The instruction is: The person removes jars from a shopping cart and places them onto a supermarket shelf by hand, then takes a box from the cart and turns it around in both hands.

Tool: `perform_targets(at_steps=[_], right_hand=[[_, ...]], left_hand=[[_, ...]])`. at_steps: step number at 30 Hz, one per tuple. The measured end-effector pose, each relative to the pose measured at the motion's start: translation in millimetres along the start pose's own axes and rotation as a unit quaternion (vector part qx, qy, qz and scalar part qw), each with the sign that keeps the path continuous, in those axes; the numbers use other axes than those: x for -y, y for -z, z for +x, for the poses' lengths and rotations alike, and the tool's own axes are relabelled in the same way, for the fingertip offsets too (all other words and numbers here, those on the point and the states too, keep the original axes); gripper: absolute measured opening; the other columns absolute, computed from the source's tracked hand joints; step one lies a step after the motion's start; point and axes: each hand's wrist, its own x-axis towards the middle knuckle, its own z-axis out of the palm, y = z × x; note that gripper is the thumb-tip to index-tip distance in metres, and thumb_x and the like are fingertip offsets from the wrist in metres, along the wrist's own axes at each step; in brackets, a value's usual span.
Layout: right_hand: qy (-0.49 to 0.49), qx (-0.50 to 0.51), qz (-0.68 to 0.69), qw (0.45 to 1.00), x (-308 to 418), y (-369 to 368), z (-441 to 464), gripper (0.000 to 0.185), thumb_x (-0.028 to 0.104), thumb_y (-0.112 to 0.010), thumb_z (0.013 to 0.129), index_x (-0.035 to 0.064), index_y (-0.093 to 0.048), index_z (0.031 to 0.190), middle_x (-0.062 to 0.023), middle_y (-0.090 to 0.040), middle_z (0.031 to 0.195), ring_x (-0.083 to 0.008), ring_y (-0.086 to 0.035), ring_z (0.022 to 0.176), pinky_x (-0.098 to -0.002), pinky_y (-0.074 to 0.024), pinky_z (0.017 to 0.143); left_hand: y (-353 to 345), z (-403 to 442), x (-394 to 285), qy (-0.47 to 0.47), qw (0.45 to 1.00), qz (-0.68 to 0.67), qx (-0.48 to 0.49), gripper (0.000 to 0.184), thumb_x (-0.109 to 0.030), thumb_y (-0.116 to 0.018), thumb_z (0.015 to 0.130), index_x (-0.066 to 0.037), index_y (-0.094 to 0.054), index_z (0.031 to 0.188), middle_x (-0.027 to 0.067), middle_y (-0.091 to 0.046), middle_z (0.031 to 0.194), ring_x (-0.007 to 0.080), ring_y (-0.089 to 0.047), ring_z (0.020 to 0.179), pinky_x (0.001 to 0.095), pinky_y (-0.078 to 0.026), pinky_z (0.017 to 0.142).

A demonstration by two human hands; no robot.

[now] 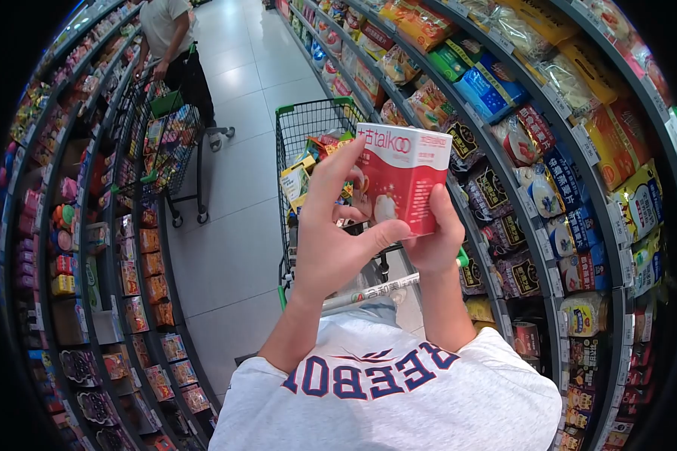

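A red and white box [405, 177] with "talkoo" printed on its upper part is held up in front of my chest, slightly tilted. My left hand [331, 233] grips it from the left, index finger along the upper left edge and thumb across the lower front. On the other side, my right hand [438, 239] holds the lower right corner, its thumb up the side face; its other fingers are mostly hidden behind the box. Beyond and below the hands stands a shopping cart [292, 124] with packaged goods in it. Part of its handle [372, 292] shows between my forearms.
Shelves of bagged food [572, 195] curve close along my right. More shelves [90, 301] with small colourful packages line the left. Up the tiled aisle [229, 188], another person [165, 34] stands at the left with a second loaded cart [165, 150].
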Motion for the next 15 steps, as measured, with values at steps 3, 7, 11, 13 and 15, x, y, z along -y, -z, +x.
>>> perform_targets(at_steps=[3, 7, 11, 13, 15], right_hand=[[-0.021, 0.049, 0.176, 0.983, -4.1, 10.6, 0.0, 0.06, 0.045, -0.037, 0.111, -0.0014, -0.046, 0.148, -0.0199, -0.061, 0.142, -0.0328, -0.06, 0.132, -0.0481, -0.0464, 0.112], [-0.034, -0.021, 0.177, 0.983, -6.9, 9.4, 0.5, 0.057, 0.045, -0.031, 0.113, 0.0015, -0.046, 0.147, -0.0173, -0.065, 0.135, -0.03, -0.068, 0.119, -0.0465, -0.0579, 0.098], [-0.002, 0.026, 0.032, 0.999, -1.5, 10.0, 2.4, 0.055, 0.047, -0.032, 0.113, 0.0058, -0.043, 0.147, -0.0138, -0.068, 0.123, -0.0221, -0.074, 0.093, -0.0328, -0.0617, 0.058], [0.037, -0.059, -0.068, 0.995, -5.2, 4.0, -0.2, 0.054, 0.046, -0.037, 0.112, 0.0062, -0.04, 0.148, -0.0131, -0.066, 0.126, -0.0176, -0.074, 0.088, -0.0287, -0.0584, 0.046], [0.048, -0.104, -0.083, 0.99, -2.9, 10.4, -7.5, 0.055, 0.042, -0.042, 0.112, 0.0081, -0.035, 0.155, -0.0125, -0.063, 0.127, -0.0159, -0.069, 0.093, -0.0281, -0.0554, 0.061]], left_hand=[[1.3, 1.5, 6.5, 0.007, 0.998, 0.067, -0.014, 0.1, -0.014, -0.093, 0.074, -0.002, -0.04, 0.158, 0.0172, -0.059, 0.141, 0.0225, -0.061, 0.122, 0.0278, -0.061, 0.083], [2.9, 1.3, 6.3, 0.056, 0.998, -0.007, -0.009, 0.101, -0.019, -0.092, 0.078, -0.003, -0.035, 0.16, 0.0164, -0.056, 0.143, 0.0229, -0.062, 0.121, 0.0356, -0.061, 0.089], [5.2, 0.6, 6.7, 0.122, 0.987, -0.106, -0.005, 0.092, -0.011, -0.083, 0.087, -0.003, -0.03, 0.162, 0.0166, -0.054, 0.146, 0.0229, -0.061, 0.124, 0.0374, -0.057, 0.098], [2.9, -3.3, 23.8, 0.129, 0.979, -0.159, -0.017, 0.087, -0.003, -0.076, 0.09, -0.004, -0.029, 0.163, 0.016, -0.053, 0.148, 0.0227, -0.06, 0.126, 0.037, -0.055, 0.102], [-8.4, -1.7, 37.7, 0.144, 0.964, -0.225, -0.002, 0.084, 0.001, -0.07, 0.092, -0.003, -0.026, 0.164, 0.0165, -0.052, 0.148, 0.0227, -0.06, 0.127, 0.0371, -0.052, 0.105]])
